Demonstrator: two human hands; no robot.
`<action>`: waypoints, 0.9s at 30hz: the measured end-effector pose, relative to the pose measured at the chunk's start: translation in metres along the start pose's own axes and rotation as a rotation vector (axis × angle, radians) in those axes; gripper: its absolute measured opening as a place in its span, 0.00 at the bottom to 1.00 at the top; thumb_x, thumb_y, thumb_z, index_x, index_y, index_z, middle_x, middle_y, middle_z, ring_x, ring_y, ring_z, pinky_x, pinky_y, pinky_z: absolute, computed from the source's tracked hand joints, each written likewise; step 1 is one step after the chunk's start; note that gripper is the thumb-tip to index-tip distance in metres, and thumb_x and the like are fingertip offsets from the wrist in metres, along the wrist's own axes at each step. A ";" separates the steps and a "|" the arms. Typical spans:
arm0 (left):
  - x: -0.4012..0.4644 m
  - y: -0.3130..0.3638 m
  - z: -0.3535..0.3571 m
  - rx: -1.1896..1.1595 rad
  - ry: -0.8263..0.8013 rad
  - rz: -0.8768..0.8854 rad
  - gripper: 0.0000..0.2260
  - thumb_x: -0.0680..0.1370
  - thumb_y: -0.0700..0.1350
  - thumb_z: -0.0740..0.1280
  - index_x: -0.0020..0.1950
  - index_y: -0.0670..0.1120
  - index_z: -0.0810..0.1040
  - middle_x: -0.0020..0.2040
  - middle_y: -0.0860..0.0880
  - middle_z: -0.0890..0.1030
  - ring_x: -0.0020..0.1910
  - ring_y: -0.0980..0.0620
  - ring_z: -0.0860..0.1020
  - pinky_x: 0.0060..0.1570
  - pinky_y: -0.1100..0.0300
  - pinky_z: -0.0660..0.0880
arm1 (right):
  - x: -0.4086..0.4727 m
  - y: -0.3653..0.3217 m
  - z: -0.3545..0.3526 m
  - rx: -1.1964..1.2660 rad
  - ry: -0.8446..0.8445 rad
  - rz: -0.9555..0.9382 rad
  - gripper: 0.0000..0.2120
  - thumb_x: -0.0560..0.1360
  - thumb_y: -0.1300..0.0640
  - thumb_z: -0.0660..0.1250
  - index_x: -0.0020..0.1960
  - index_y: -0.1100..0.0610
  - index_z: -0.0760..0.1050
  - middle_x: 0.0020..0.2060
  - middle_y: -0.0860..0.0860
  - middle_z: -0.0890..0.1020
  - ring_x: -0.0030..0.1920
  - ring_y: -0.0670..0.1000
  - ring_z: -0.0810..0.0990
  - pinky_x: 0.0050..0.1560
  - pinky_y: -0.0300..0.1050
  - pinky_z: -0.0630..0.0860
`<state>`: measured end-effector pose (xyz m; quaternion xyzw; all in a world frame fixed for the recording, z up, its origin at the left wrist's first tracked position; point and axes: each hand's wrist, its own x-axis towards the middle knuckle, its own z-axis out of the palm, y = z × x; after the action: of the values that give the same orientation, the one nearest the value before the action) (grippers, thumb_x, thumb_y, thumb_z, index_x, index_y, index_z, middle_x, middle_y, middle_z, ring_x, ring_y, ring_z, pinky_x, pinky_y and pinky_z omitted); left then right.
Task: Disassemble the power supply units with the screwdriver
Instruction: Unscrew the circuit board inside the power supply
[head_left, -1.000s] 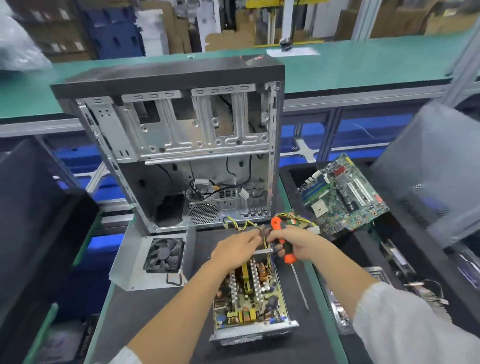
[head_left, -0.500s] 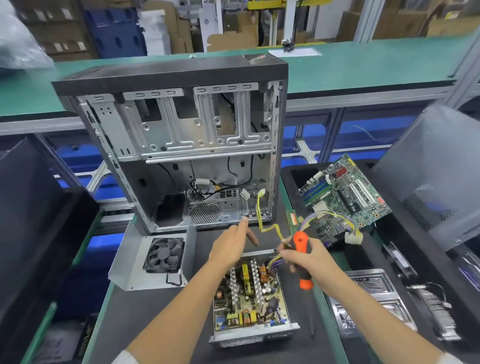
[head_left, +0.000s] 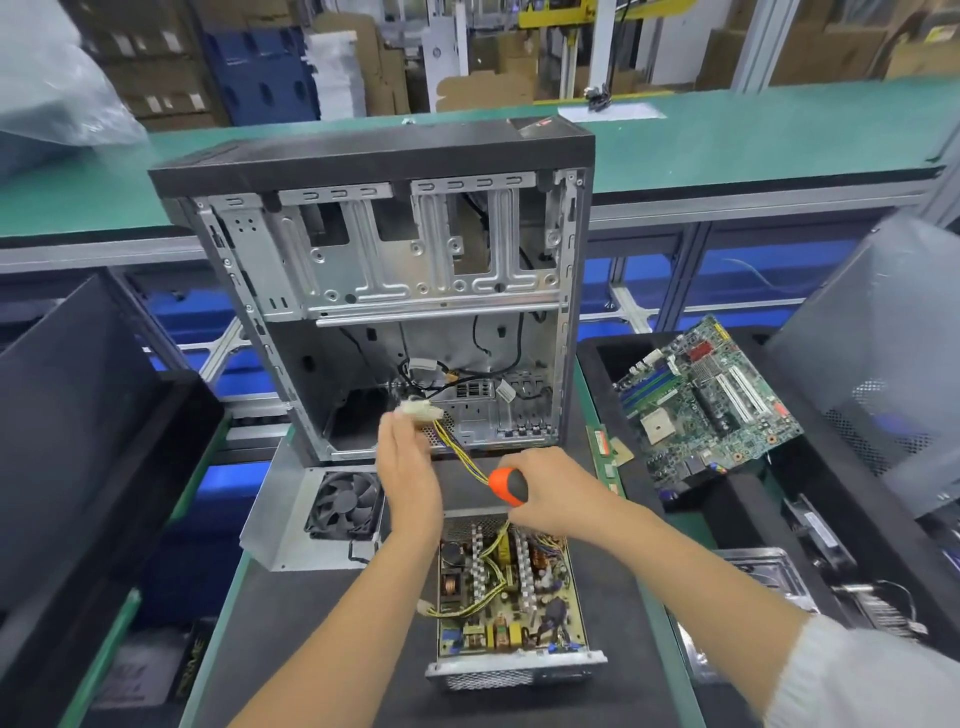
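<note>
The opened power supply unit (head_left: 511, 597) lies on the black mat in front of me, its circuit board exposed. Its yellow cable bundle (head_left: 460, 452) rises from the board to a white connector (head_left: 418, 410), blurred, just above my left hand (head_left: 408, 467). That hand is upright with straight fingers against the cables; a grip does not show. My right hand (head_left: 550, 493) grips the orange-and-black screwdriver (head_left: 509, 486) by its handle above the unit's far end. The shaft is hidden.
The unit's metal cover with its fan (head_left: 332, 514) lies to the left. An open computer case (head_left: 395, 291) stands right behind the hands. A black bin on the right holds a motherboard (head_left: 701, 410), with a metal tray (head_left: 763, 571) nearer me.
The cable bundle swung from the right side over to the left, up by my left hand. My right hand moved left and up with the screwdriver.
</note>
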<state>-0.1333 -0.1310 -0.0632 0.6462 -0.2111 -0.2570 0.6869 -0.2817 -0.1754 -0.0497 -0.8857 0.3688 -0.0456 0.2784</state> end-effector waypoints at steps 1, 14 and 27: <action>-0.010 0.005 -0.005 0.024 -0.016 0.132 0.15 0.80 0.43 0.55 0.33 0.54 0.66 0.31 0.54 0.62 0.30 0.55 0.58 0.29 0.61 0.56 | 0.001 0.001 -0.003 0.030 -0.017 0.018 0.10 0.68 0.62 0.69 0.48 0.55 0.75 0.34 0.49 0.75 0.36 0.52 0.73 0.30 0.40 0.67; -0.030 -0.012 0.010 1.139 -0.544 0.790 0.08 0.81 0.48 0.60 0.47 0.45 0.73 0.45 0.49 0.72 0.47 0.49 0.73 0.41 0.57 0.68 | 0.003 0.030 -0.022 0.531 -0.192 0.194 0.06 0.67 0.67 0.74 0.41 0.64 0.77 0.31 0.58 0.80 0.31 0.51 0.78 0.34 0.41 0.75; -0.018 -0.031 0.037 1.413 -0.938 0.628 0.23 0.74 0.69 0.60 0.51 0.50 0.78 0.48 0.51 0.76 0.49 0.48 0.76 0.43 0.55 0.68 | -0.054 0.074 -0.051 0.573 0.723 0.338 0.20 0.73 0.46 0.70 0.38 0.65 0.78 0.29 0.45 0.81 0.32 0.41 0.76 0.36 0.33 0.70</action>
<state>-0.1726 -0.1499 -0.0902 0.6589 -0.7448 -0.1050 0.0118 -0.3816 -0.2047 -0.0389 -0.6288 0.5531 -0.4038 0.3684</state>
